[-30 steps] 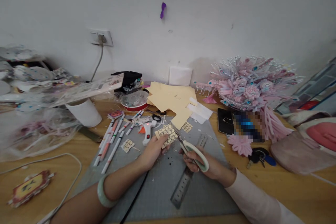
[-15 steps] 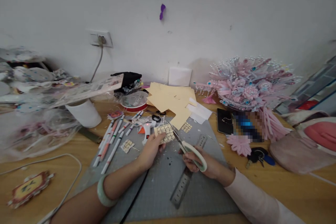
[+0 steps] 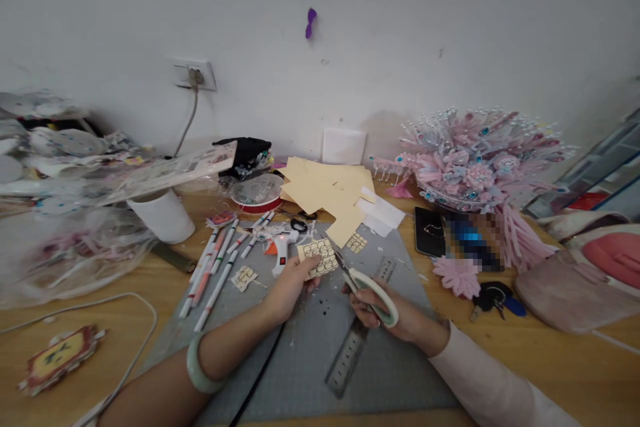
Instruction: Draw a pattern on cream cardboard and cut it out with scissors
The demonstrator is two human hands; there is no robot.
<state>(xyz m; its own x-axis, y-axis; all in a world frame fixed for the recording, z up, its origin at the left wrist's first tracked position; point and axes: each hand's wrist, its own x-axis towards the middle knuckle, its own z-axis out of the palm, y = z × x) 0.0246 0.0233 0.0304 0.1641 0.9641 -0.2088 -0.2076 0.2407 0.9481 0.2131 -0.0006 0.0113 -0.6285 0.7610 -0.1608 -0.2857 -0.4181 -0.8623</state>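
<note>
My left hand [image 3: 290, 287] pinches a small cream card with drawn black rounded outlines [image 3: 323, 259], thumb on top. White-handled scissors [image 3: 377, 299] are in my right hand [image 3: 375, 307], their blades at the right edge of the card. Whether the blades are apart is too small to tell. Under my right hand lies a metal ruler [image 3: 347, 360] on the grey cutting mat [image 3: 395, 373]. A second patterned piece [image 3: 357, 242] rests behind the card, and another cut piece [image 3: 244, 277] lies left of my left hand.
Markers [image 3: 215, 300] and a white glue gun [image 3: 284, 252] lie left of the hands. Large cream sheets [image 3: 325, 187] are at the back. To the right are a pink beaded headdress [image 3: 465, 167], a black phone-like object [image 3: 429, 232], a pink flower [image 3: 457, 275] and keys [image 3: 493, 299].
The whole view has shifted very slightly. Both hands keep their grips, and the card and scissors appear a little further right, the card turned slightly.
</note>
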